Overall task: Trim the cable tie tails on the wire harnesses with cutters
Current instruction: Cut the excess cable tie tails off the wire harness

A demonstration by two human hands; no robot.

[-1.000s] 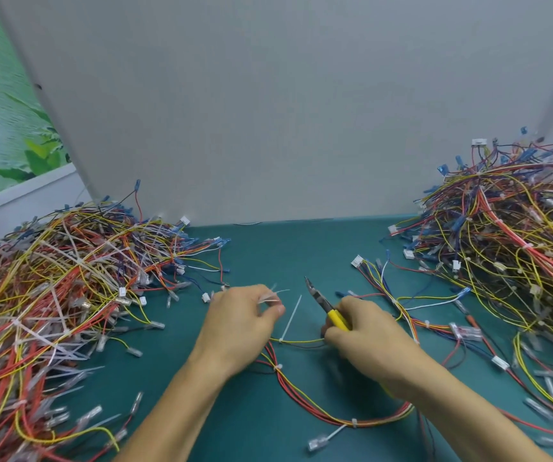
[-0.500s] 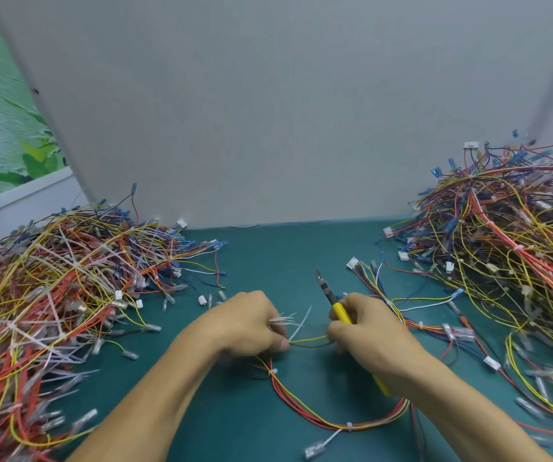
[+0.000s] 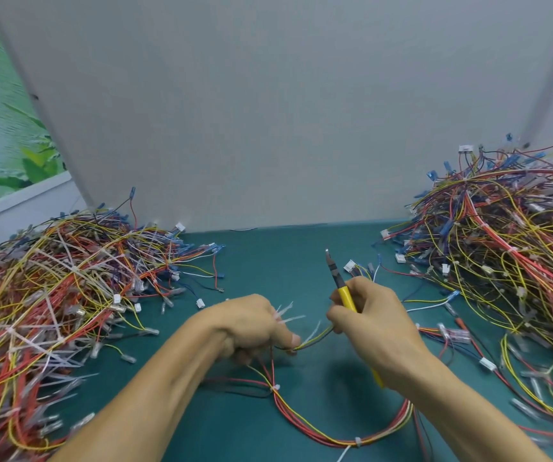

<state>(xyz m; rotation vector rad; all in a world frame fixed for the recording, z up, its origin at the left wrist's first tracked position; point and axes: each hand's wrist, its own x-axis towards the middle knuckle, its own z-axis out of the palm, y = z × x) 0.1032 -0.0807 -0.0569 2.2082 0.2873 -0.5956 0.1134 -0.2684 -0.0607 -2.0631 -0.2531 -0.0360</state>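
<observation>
Now, with left hand (image 3: 252, 325) pinching the harness (image 3: 315, 337) and right hand (image 3: 375, 331) wrapped round the cutters (image 3: 345, 296), snip the white tail (image 3: 313, 329) close beside the left fingers (image 3: 286, 338).

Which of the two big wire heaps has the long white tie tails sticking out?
The left heap: long pale tails cross all over it. The right heap shows none that long.

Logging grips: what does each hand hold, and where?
Left hand: thin multicoloured wire harness, pinched mid-run. Right hand: yellow-handled metal cutters, gripped by the handles.
</observation>
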